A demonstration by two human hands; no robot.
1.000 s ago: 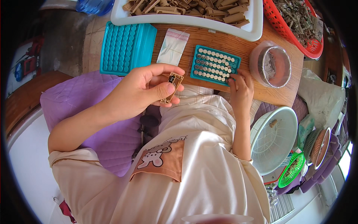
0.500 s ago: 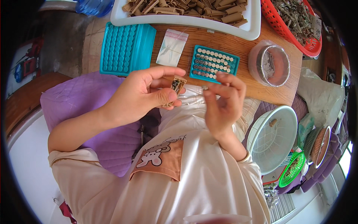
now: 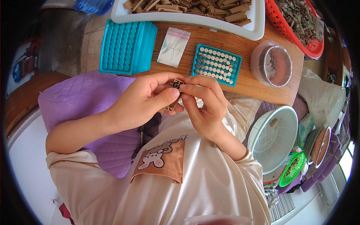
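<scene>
"What are the hands doing?"

"The left hand (image 3: 144,92) grips a small, narrow brown plastic casing (image 3: 177,82), tilted, in front of the body, its thumb lying across it. The right hand (image 3: 208,103) has thumb and fingers drawn close together at the casing's upper end; I can't tell whether anything is pinched between them."

"And around them?"

"A purple quilted cushion (image 3: 90,92) lies beyond the left forearm, and a pale, round plastic basin (image 3: 277,146) stands to the right."

"On the table?"

"On the wooden table (image 3: 245,47), just past the right hand, is a shallow teal plastic tray (image 3: 234,70) with rows of small round discs (image 3: 201,49), mostly white, some silvery. To its left lie a flat clear plastic bag (image 3: 174,47) and a teal stack of trays (image 3: 144,48); to its right stands a round clear container (image 3: 258,63)."

"Farthest off?"

"A white plastic bin (image 3: 180,18) heaped with brown plastic pieces (image 3: 236,17), and a red perforated basket (image 3: 281,24) at its right."
</scene>
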